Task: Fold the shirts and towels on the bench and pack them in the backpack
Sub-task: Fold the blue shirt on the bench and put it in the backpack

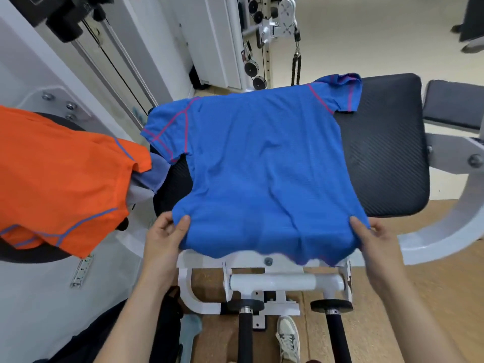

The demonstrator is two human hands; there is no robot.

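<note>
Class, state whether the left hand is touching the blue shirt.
Touching. The head view shows the left hand pinching the blue shirt at its near corner, thumb on top.

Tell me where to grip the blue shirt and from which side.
Take the blue shirt by its two hem corners, from the near end of the bench. It lies flat with sleeves far and the hem overhanging the near edge; the left hand and right hand pinch those corners.
</note>
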